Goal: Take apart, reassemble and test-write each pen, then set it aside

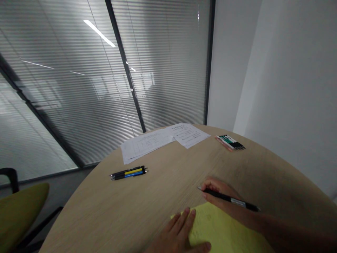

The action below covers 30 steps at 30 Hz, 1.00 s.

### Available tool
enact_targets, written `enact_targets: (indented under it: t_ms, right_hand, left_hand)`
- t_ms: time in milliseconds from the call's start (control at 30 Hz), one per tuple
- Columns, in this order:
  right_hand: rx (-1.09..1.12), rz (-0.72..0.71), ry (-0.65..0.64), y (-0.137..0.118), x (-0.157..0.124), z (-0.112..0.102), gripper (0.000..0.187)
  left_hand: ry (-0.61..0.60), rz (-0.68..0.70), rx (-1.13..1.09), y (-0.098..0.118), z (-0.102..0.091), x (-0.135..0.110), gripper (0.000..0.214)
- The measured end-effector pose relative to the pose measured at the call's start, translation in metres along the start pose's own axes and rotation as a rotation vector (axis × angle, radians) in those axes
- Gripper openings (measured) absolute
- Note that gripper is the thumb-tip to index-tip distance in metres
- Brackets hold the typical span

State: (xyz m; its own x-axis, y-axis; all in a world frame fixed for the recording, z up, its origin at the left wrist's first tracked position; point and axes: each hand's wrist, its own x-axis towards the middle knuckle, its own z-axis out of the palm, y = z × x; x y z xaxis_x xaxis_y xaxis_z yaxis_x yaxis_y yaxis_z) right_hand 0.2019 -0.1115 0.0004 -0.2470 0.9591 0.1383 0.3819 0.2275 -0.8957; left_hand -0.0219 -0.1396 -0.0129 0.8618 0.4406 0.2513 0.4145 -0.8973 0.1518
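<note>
A yellow sheet of paper lies at the near edge of the table, with faint marks on its left part. Flat on its left side rests my left hand, fingers stretched out. My right hand grips a black pen just beyond the paper's top edge. The pen lies nearly level, its tip pointing left and its back end toward the right forearm. Whether the tip touches the table I cannot tell.
On the round wooden table, several pens lie at the left. Printed sheets spread along the far edge. A packet of pens is at the far right. A green chair stands left, before glass with blinds.
</note>
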Motion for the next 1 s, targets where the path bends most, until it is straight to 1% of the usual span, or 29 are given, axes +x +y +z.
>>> enact_targets:
  t_ms: [133, 233, 300, 333, 400, 433, 500, 567, 633, 667, 733, 800, 833, 900, 1000]
  right_hand:
    - [-0.066, -0.162, 0.014, -0.001, 0.004, -0.007, 0.019]
    - [-0.096, -0.220, 0.037, -0.004, 0.007, -0.010, 0.026]
    - [-0.123, -0.256, 0.081, -0.005, 0.010, -0.012, 0.031]
    - [-0.139, -0.277, 0.105, -0.006, 0.012, -0.013, 0.032]
    - [-0.174, -0.304, 0.136, -0.006, 0.015, -0.016, 0.031]
    - [-0.191, -0.296, 0.130, -0.007, 0.017, -0.017, 0.031]
    - [-0.214, -0.250, 0.089, -0.008, 0.020, -0.020, 0.032]
    - [-0.209, -0.220, 0.075, -0.010, 0.021, -0.020, 0.036]
    - [-0.147, -0.231, 0.088, -0.010, 0.020, -0.016, 0.041]
    - [-0.093, -0.220, 0.094, -0.009, 0.018, -0.013, 0.044]
    - [0.043, -0.132, 0.044, -0.006, 0.011, -0.005, 0.052]
    - [0.160, -0.014, -0.070, -0.002, 0.001, 0.004, 0.059]
    - [0.200, 0.018, -0.123, -0.001, -0.004, 0.007, 0.060]
    - [0.223, 0.025, -0.205, -0.001, -0.012, 0.012, 0.052]
    - [0.160, -0.017, -0.242, -0.008, -0.018, 0.015, 0.027]
  left_hand:
    - [-0.017, 0.042, -0.051, 0.001, -0.009, 0.002, 0.037]
    - [-0.016, 0.085, -0.065, 0.005, -0.026, 0.008, 0.034]
    - [-0.014, 0.076, -0.060, 0.007, -0.040, 0.014, 0.033]
    - [-0.032, 0.056, -0.054, 0.007, -0.047, 0.017, 0.033]
    - [-0.107, -0.051, -0.032, 0.005, -0.060, 0.023, 0.038]
    - [-0.149, -0.107, -0.024, 0.003, -0.064, 0.026, 0.035]
    - [-0.189, -0.186, -0.028, -0.003, -0.070, 0.031, 0.027]
    - [-0.198, -0.220, -0.047, -0.008, -0.070, 0.035, 0.023]
    - [-0.203, -0.222, -0.074, -0.012, -0.066, 0.037, 0.027]
    - [-0.206, -0.216, -0.089, -0.012, -0.063, 0.037, 0.034]
    - [-0.217, -0.197, -0.116, -0.012, -0.056, 0.035, 0.054]
    - [-0.262, -0.178, -0.137, -0.011, -0.047, 0.032, 0.075]
    - [-0.298, -0.171, -0.146, -0.010, -0.043, 0.030, 0.082]
    - [-0.373, -0.170, -0.163, -0.009, -0.037, 0.026, 0.089]
    - [-0.437, -0.196, -0.179, -0.007, -0.033, 0.023, 0.089]
